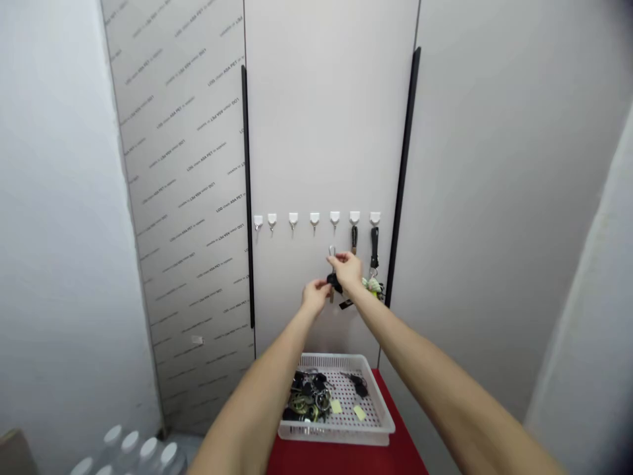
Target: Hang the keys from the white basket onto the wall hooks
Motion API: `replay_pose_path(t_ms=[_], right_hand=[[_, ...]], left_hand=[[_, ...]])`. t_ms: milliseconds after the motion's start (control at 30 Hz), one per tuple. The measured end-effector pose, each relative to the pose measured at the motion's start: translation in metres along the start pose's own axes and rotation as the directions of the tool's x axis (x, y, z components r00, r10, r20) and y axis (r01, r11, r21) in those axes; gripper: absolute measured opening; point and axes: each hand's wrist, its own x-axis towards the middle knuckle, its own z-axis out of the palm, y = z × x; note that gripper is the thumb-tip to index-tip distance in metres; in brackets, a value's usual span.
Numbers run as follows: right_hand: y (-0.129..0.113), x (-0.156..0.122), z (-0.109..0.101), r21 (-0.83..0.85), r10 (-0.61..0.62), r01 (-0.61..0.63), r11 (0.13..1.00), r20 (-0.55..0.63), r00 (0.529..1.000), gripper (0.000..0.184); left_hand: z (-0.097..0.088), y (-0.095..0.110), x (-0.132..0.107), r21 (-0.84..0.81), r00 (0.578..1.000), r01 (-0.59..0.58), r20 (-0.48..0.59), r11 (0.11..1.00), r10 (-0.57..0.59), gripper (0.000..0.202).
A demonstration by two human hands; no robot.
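Note:
A bunch of keys [335, 282], with a black fob-like part and a metal loop at its top, is between my two hands in front of the white panel. My right hand [349, 270] is closed on it just under the loop. Fingers of my left hand [316, 295] pinch the black part from the left. Above them runs a row of several white wall hooks [335, 218]. From the two rightmost hooks hang a braided black strap [355, 239] and a broad black strap [374, 247] with keys and charms below it. My right hand partly hides what hangs there.
Below my hands a white perforated basket [341, 435] rests on a red surface [346, 462]. Inside are a pile of keys [309, 399], separate black keys [359, 384] and two yellow notes [359, 412]. Black vertical handles [248, 198] flank the panel. White-capped bottles [148, 450] stand at lower left.

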Motion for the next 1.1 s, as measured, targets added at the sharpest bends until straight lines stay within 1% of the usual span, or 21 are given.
replay_pose_path(t_ms=[67,133,233,333,433,533,667,767,833,900,967,1000,1033,1067,1100], right_hand=[[-0.018,0.019,0.003,-0.014,-0.053,0.052,0.999,-0.076,0.996,0.026],[-0.031,0.033,0.005,-0.055,-0.095,0.088,0.995,-0.138,0.986,0.025],[-0.038,0.048,0.006,-0.130,-0.103,0.081,0.988,-0.178,0.979,0.022],[-0.034,0.059,0.008,-0.209,-0.064,0.026,0.978,-0.178,0.982,0.019],[-0.024,0.066,0.010,-0.259,-0.027,-0.018,0.966,-0.167,0.986,0.015],[-0.017,0.067,0.013,-0.265,-0.033,-0.013,0.964,-0.167,0.985,0.014],[-0.014,0.059,0.013,-0.286,-0.074,0.033,0.958,-0.131,0.989,0.018],[-0.010,0.047,0.010,-0.315,-0.128,0.094,0.944,-0.088,0.988,0.025],[-0.001,0.032,0.007,-0.330,-0.183,0.151,0.932,-0.068,0.981,0.029],[0.016,0.007,0.001,-0.333,-0.245,0.219,0.917,-0.039,0.969,0.029],[0.039,-0.027,-0.004,-0.332,-0.253,0.252,0.909,0.040,0.967,0.028],[0.052,-0.046,-0.006,-0.342,-0.203,0.228,0.912,0.107,0.973,0.028],[0.065,-0.066,-0.008,-0.367,-0.122,0.184,0.912,0.186,0.975,0.028],[0.078,-0.085,-0.010,-0.402,-0.018,0.127,0.907,0.263,0.965,0.027],[0.090,-0.103,-0.011,-0.430,0.077,0.085,0.899,0.347,0.935,0.027]], left_hand=[[0.005,0.017,0.018,0.004,1.000,-0.015,-0.021,1.000,0.015,0.017],[0.010,0.029,0.033,0.016,0.999,-0.026,-0.040,1.000,0.027,0.018],[0.018,0.038,0.047,0.119,0.996,-0.057,-0.063,0.991,0.064,0.023],[0.022,0.039,0.051,0.251,0.993,-0.092,-0.053,0.964,0.108,0.026],[0.024,0.036,0.050,0.308,0.994,-0.096,-0.025,0.947,0.109,0.029],[0.022,0.031,0.046,0.345,0.996,-0.079,-0.012,0.935,0.089,0.033],[0.015,0.023,0.041,0.386,0.997,-0.076,0.020,0.919,0.074,0.038],[0.006,0.010,0.033,0.405,0.997,-0.082,0.039,0.911,0.072,0.040],[-0.002,-0.004,0.023,0.419,0.996,-0.088,0.056,0.904,0.071,0.038],[-0.013,-0.023,0.007,0.444,0.996,-0.074,0.075,0.893,0.045,0.037],[-0.025,-0.045,-0.011,0.502,0.996,-0.014,0.083,0.865,-0.032,0.036],[-0.030,-0.056,-0.021,0.537,0.994,0.023,0.080,0.843,-0.079,0.035],[-0.036,-0.066,-0.031,0.569,0.990,0.057,0.076,0.820,-0.121,0.035],[-0.040,-0.076,-0.041,0.595,0.986,0.081,0.071,0.800,-0.152,0.034],[-0.044,-0.085,-0.049,0.614,0.983,0.094,0.070,0.783,-0.173,0.033]])
